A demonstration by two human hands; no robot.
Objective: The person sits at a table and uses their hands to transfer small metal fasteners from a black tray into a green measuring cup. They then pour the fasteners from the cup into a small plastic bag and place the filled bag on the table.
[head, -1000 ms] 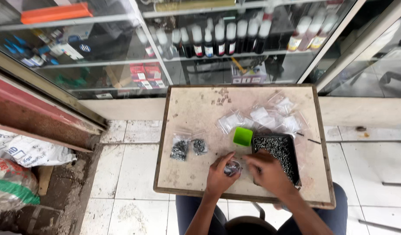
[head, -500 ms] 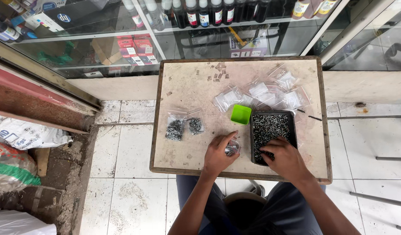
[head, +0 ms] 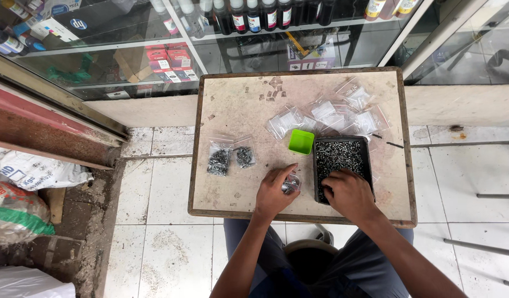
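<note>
Two hands low, left hand (head: pixel 274 193) on bag (head: pixel 291 183), right hand (head: pixel 348 193) in tray (head: pixel 342 157)

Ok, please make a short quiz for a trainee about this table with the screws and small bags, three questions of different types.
1. True or false: the right hand is at the black tray of screws.
2. How many filled small bags lie apart at the left of the table?
3. Which thing stands next to the tray's upper left corner? A) a red cup B) a green square container C) a blue box

Key
1. True; its fingers are in the tray's near left corner.
2. Two, side by side.
3. B. The left hand holds a small clear bag just below it.
</note>
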